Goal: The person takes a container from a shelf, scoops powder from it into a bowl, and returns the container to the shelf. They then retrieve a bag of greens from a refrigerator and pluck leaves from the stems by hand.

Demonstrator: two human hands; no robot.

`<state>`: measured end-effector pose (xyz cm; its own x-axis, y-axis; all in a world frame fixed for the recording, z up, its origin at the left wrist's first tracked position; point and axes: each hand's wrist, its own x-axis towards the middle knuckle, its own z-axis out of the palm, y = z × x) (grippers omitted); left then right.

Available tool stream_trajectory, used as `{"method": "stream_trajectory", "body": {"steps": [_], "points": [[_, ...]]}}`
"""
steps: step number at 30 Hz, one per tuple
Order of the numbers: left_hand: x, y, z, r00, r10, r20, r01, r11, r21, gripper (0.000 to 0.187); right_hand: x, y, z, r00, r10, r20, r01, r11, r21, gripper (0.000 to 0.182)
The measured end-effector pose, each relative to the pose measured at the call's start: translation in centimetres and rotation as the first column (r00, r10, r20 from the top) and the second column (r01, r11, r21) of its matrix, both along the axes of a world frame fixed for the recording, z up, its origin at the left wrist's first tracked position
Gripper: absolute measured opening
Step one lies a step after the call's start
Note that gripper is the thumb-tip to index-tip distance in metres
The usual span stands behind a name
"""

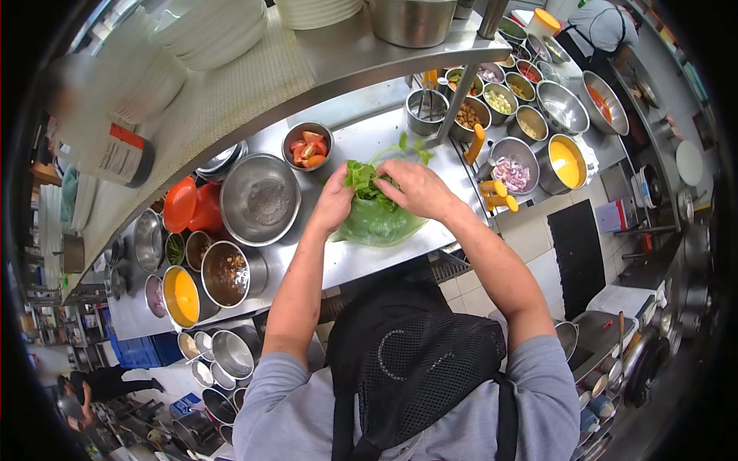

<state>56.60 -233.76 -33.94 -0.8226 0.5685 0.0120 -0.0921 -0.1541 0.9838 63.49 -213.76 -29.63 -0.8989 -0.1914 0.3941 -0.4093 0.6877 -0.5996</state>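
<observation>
At the steel counter, a bunch of leafy green herbs [364, 178] stands up out of a translucent green plastic bag [380, 224]. My left hand [334, 203] is closed on the left side of the bunch, its fingertips partly hidden by leaves. From the right, my right hand [416, 188] has its fingers curled into the same leaves, just above the bag. A loose sprig [415, 147] lies on the counter beyond my right hand. Left of the herbs are a steel pot of cut tomatoes [310, 149] and a large steel bowl [260, 200].
Overhead, a steel shelf [338, 84] with stacked plates crosses the far side. Pots of brown sauce [228, 274] and yellow liquid [182, 296] stand left. Chopped onions [510, 174] and another yellow pot [566, 162] are right. A co-worker [602, 31] stands at the upper right.
</observation>
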Motion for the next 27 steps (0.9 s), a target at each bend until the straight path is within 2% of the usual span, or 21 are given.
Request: {"method": "stream_trajectory", "body": {"steps": [2,4,5,7,9,11,12,14,16,20,22,24,27], "points": [[0.1,-0.3,0.3,0.996,-0.073,-0.044,0.073,0.997,-0.017,0.022,0.1,0.0,0.2,1.0,0.014,-0.022,-0.013,1.0,0.015,0.019],[0.1,-0.4,0.8,0.994,-0.109,-0.022,0.108,0.993,-0.049,0.021,0.2,0.0,1.0,1.0,0.012,-0.003,-0.011,0.991,0.132,0.016],[0.1,-0.4,0.9,0.99,-0.142,-0.002,0.141,0.987,-0.077,0.02,0.2,0.0,0.9,1.0,0.009,-0.002,-0.009,0.991,0.132,0.016],[0.1,-0.3,1.0,0.991,-0.12,-0.053,0.112,0.985,-0.128,0.018,0.0,0.0,0.6,0.998,-0.038,-0.056,0.052,0.962,0.268,0.016],[-0.1,-0.3,0.8,0.99,-0.092,-0.107,0.072,0.982,-0.177,0.017,-0.1,-0.2,0.5,0.993,-0.044,-0.114,0.073,0.963,0.259,0.017],[-0.5,-0.4,0.1,0.994,-0.11,-0.01,0.11,0.994,-0.017,0.01,-0.4,-0.3,0.4,0.984,-0.045,-0.173,0.088,0.965,0.249,0.019],[-0.4,-0.3,0.5,0.994,-0.105,-0.013,0.105,0.994,-0.017,0.01,-0.5,-0.2,0.3,0.98,-0.019,-0.196,0.067,0.968,0.241,0.02],[-0.2,0.1,1.1,0.987,-0.08,0.138,0.07,0.995,0.076,0.011,-0.7,0.0,0.1,0.976,0.006,-0.219,0.046,0.971,0.234,0.021],[0.0,0.3,1.6,0.989,-0.042,0.141,0.035,0.998,0.054,0.014,-0.7,0.1,0.0,0.977,0.048,-0.207,0.001,0.973,0.229,0.022],[0.2,0.7,1.7,0.981,0.057,0.184,-0.055,0.998,-0.014,0.017,-1.0,0.2,-0.3,0.973,0.033,-0.227,0.017,0.976,0.218,0.019],[-0.2,0.5,0.7,0.989,0.049,0.137,-0.046,0.999,-0.019,0.015,-1.1,0.2,-0.7,0.965,0.015,-0.263,0.065,0.953,0.296,0.015],[-0.5,0.3,-0.2,0.995,0.045,0.092,-0.043,0.999,-0.022,0.014,-1.0,0.1,-0.9,0.965,-0.026,-0.26,0.1,0.955,0.279,0.014],[-0.7,0.1,-0.3,0.999,-0.047,0.026,0.048,0.998,-0.038,0.014,-0.8,0.0,-1.1,0.97,-0.058,-0.234,0.12,0.958,0.261,0.018]]}}
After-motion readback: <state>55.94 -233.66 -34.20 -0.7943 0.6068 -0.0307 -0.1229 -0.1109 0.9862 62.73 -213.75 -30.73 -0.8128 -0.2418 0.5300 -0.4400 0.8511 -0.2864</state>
